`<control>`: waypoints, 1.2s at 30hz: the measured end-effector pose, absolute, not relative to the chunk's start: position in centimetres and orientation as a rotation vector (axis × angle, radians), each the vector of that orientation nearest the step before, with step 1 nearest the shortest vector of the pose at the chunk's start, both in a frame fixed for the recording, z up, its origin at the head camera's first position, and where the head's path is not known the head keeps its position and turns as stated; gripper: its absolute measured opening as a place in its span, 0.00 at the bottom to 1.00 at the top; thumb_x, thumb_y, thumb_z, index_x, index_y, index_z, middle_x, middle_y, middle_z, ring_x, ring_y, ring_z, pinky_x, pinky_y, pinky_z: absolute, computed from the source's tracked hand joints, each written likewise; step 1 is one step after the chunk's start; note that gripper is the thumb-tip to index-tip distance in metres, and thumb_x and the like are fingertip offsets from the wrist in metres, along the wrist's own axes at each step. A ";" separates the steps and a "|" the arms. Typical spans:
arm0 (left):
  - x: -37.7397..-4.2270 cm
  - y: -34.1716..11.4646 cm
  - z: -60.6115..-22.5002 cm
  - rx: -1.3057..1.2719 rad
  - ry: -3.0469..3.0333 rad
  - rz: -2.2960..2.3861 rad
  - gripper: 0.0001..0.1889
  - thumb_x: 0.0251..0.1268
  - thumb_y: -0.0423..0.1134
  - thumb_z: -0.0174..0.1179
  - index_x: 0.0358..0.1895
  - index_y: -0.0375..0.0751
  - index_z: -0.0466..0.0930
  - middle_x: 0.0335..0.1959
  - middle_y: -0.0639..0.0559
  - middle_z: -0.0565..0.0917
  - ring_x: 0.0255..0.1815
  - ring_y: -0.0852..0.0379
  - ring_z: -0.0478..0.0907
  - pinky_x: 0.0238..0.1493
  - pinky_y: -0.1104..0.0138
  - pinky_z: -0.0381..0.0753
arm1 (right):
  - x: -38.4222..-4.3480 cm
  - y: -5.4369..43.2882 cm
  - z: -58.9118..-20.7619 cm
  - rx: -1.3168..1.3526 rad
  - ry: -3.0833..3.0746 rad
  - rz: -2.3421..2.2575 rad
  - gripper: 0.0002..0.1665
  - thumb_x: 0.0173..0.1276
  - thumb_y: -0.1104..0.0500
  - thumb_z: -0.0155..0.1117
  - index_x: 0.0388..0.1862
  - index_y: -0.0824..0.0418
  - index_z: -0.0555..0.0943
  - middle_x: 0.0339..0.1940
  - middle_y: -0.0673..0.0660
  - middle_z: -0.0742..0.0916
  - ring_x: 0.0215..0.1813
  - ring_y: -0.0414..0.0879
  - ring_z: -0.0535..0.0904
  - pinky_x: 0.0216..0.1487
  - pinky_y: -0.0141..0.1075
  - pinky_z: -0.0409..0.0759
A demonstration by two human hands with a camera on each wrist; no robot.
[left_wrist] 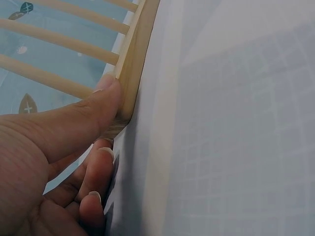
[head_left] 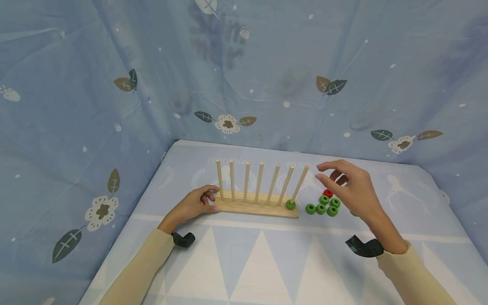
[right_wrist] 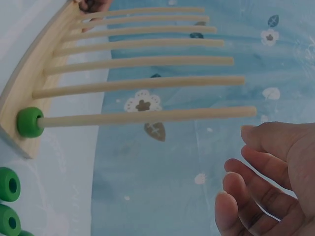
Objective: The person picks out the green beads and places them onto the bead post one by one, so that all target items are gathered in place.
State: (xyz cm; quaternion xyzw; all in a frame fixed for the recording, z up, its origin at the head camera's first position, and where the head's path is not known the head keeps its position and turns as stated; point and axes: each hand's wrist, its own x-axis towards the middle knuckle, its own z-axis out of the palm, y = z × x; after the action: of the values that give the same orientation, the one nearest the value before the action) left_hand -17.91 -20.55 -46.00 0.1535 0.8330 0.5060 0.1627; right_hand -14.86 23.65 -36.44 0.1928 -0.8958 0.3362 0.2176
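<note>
A wooden peg rack [head_left: 244,206] stands on the table, with a row of several upright pegs. One green bead [head_left: 290,205] sits at the foot of the rightmost peg [right_wrist: 147,117]. My left hand [head_left: 196,202] holds the rack's left end, and in the left wrist view its thumb [left_wrist: 93,108] lies on the edge of the base. Beside the top of the rightmost peg, my right hand [head_left: 348,182] is raised with nothing in it, its thumb and fingers apart. Below it lie several loose green beads [head_left: 321,209] and a red bead [head_left: 328,193].
Another green bead [head_left: 354,213] is partly hidden by the right wrist. The table wears a patterned cloth [head_left: 244,262] with triangles along the front. A blue printed curtain [head_left: 267,76] hangs behind and at the sides.
</note>
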 end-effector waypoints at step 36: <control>-18.3 -20.6 -46.7 0.438 2.380 1.440 0.31 0.65 0.29 0.71 0.70 0.32 0.71 0.49 0.29 0.76 0.37 0.43 0.72 0.40 0.64 0.73 | -11.7 28.2 -41.0 0.290 -2.587 0.904 0.17 0.68 0.59 0.75 0.55 0.55 0.87 0.40 0.50 0.87 0.32 0.38 0.79 0.33 0.23 0.76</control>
State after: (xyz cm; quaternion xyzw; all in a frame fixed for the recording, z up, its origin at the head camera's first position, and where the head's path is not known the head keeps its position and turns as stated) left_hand -18.26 -20.60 -46.69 0.1535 0.8339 0.5047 0.1622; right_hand -11.71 28.21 -40.96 0.1031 -0.9214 0.3219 0.1916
